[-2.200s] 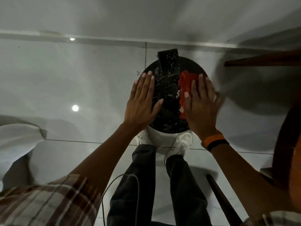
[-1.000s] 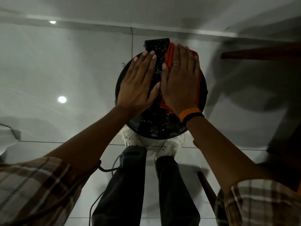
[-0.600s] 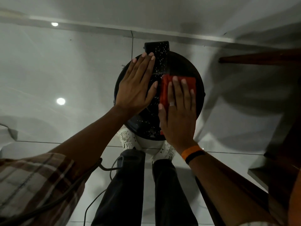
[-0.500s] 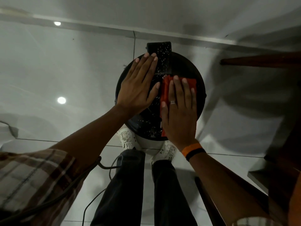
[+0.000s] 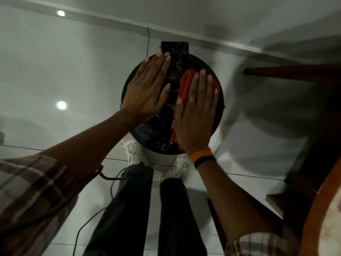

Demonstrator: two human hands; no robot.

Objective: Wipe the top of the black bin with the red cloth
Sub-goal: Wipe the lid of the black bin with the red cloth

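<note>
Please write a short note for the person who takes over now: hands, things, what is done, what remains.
Left hand: flat and open on the left half of the bin lid, steadying it.
Right hand: flat, pressing the red cloth on the right half.
Done: cannot tell how much is wiped; droplets show down the middle and near edge.
Left: wipe the middle, near edge, and the part under the left hand.
</note>
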